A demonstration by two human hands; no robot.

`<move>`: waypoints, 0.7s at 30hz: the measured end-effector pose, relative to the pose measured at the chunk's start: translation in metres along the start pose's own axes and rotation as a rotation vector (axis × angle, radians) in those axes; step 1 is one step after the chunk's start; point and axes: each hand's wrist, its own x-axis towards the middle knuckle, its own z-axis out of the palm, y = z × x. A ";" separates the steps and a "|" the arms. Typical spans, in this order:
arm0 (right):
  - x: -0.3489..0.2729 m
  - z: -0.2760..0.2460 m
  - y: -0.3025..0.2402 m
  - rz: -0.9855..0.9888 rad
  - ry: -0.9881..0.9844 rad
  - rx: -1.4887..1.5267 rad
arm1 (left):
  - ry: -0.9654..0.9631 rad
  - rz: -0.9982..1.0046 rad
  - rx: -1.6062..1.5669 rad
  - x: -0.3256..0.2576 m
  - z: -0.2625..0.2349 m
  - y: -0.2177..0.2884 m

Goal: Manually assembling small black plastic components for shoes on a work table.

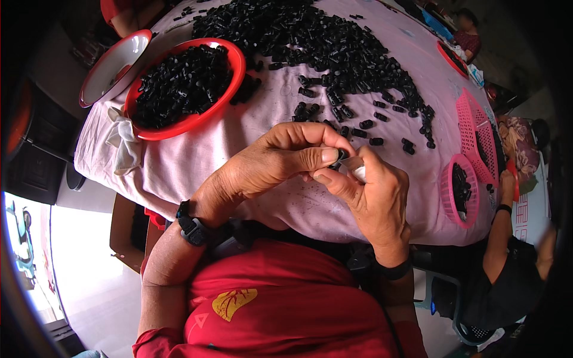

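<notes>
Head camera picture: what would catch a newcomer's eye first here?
Most striking is the great heap of small black plastic pieces spread over the pink cloth-covered table, at top centre. To its left stands a round red plastic bowl filled with the same pieces. In the middle, the left hand and right hand meet, pinching one small black piece between their fingertips.
</notes>
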 end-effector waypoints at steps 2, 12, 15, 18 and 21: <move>0.000 0.000 0.000 -0.001 -0.003 0.001 | 0.011 0.007 0.013 0.000 0.000 -0.001; -0.003 0.006 0.000 -0.017 0.048 0.073 | -0.006 0.020 -0.013 0.001 -0.002 -0.001; 0.000 0.000 -0.001 -0.032 0.041 0.030 | -0.011 0.017 -0.022 -0.001 -0.001 0.000; 0.000 0.000 0.001 -0.023 0.021 0.022 | -0.019 -0.001 -0.038 -0.001 -0.001 0.002; 0.000 0.000 0.000 -0.016 0.003 -0.012 | -0.022 0.010 -0.022 0.001 -0.003 -0.003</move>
